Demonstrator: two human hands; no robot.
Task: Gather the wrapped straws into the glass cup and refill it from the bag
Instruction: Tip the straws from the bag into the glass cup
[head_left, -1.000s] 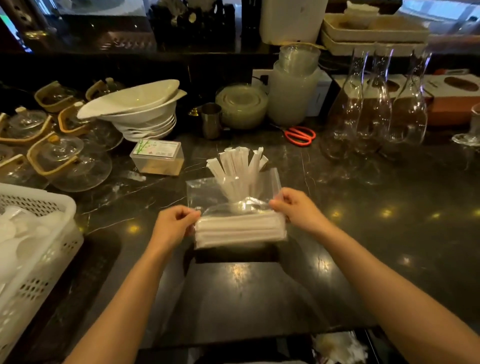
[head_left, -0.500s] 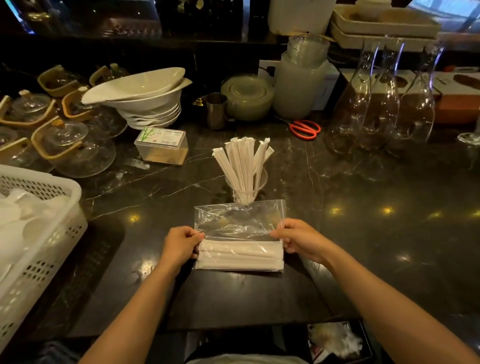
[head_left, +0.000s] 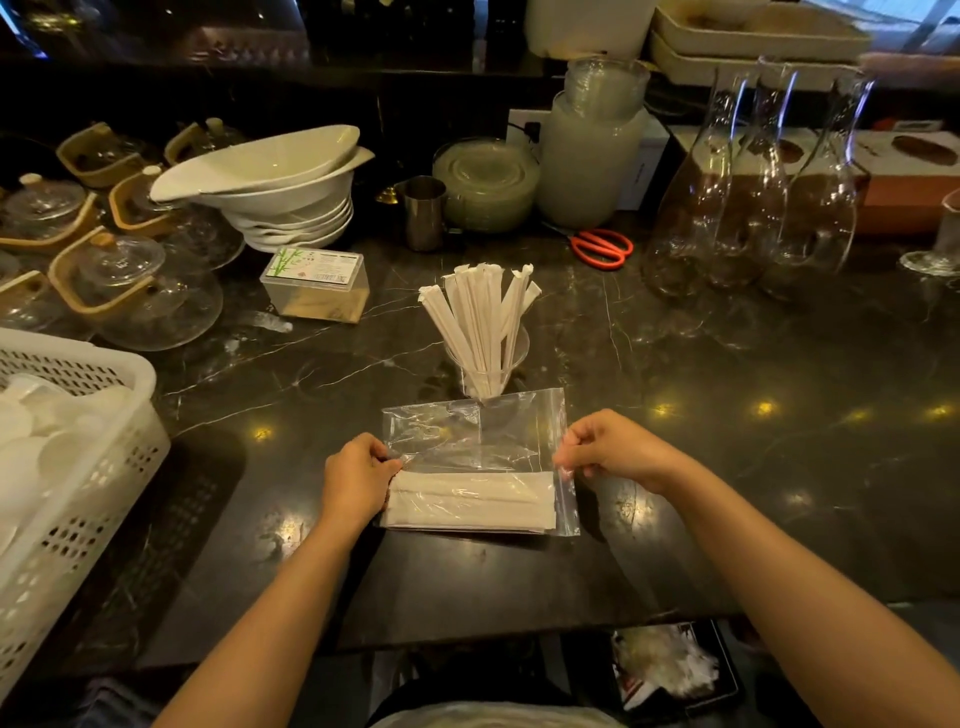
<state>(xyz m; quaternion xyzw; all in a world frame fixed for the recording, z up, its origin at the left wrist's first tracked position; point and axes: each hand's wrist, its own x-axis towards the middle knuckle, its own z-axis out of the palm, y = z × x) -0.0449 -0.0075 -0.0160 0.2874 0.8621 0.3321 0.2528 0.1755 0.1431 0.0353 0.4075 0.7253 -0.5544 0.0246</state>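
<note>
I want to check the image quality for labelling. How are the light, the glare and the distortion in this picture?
Head view: dim, warm light; small bright ceiling-light reflections dot the dark marble counter; the clear bag shows soft glare; the wide-angle lens bends the glass carafes and white basket at the edges; the far shelf is nearly black.

Red scissors (head_left: 602, 248) lie on the dark surface (head_left: 727, 415); left of them a steel cup (head_left: 425, 212), farther left stacked white bowls (head_left: 280, 192).
</note>
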